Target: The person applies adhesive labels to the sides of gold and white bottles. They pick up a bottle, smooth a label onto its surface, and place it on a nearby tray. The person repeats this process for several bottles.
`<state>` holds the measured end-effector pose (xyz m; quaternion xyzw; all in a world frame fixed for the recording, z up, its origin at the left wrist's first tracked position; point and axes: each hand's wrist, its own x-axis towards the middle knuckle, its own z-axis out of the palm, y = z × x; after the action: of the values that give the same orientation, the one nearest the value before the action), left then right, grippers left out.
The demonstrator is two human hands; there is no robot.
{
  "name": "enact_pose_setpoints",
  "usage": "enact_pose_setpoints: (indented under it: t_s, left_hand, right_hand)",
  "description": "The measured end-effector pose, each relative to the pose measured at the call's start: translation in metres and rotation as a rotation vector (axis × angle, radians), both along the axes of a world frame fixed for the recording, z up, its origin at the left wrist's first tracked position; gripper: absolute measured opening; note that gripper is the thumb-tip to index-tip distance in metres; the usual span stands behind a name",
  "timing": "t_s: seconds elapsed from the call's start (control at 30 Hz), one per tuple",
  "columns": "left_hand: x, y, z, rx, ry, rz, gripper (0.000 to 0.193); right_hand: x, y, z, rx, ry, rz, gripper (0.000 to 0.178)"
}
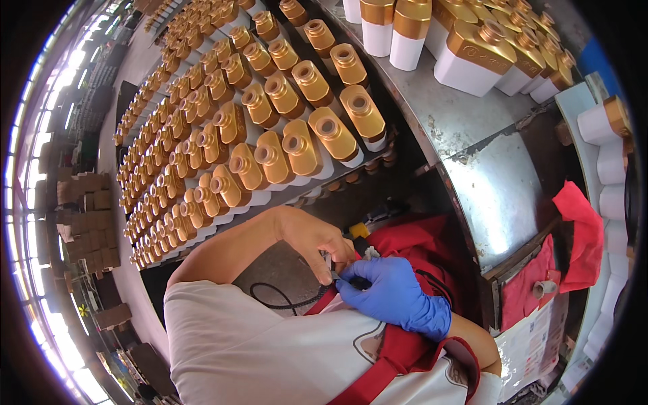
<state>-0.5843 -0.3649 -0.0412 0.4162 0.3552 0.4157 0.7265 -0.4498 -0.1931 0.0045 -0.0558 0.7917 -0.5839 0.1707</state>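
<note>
Small clip between both hands

Gold-capped bottles packed ahead; open gap before metal table

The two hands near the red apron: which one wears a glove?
The right hand, in a blue glove; the left hand beside it is bare.

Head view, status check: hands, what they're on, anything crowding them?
Left hand bare, right hand blue-gloved, both pinching a small item, too small to identify. Black cord loops below. Gold-capped bottles stand apart.
</note>
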Motion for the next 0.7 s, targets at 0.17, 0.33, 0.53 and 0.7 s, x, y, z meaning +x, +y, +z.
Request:
enact_pose_setpoints:
  t_s: [0.17, 0.33, 0.53, 0.7]
  left_hand:
    - [0.0, 0.002, -0.008, -0.151, -0.135, 0.0, 0.024]
    - [0.001, 0.009, -0.01, -0.221, -0.177, 0.006, 0.021]
    - [-0.001, 0.018, 0.009, 0.127, 0.405, 0.426, 0.017]
    - [0.003, 0.019, 0.038, -0.381, 0.274, 0.08, 0.019]
  right_hand:
    - [0.009, 0.005, -0.005, -0.07, -0.155, -0.101, 0.01]
    - [0.018, 0.01, -0.013, -0.19, -0.212, -0.183, 0.009]
    - [0.02, 0.011, -0.01, -0.144, -0.093, -0.22, 0.009]
    - [0.018, 0.011, -0.005, -0.024, -0.065, -0.181, 0.009]
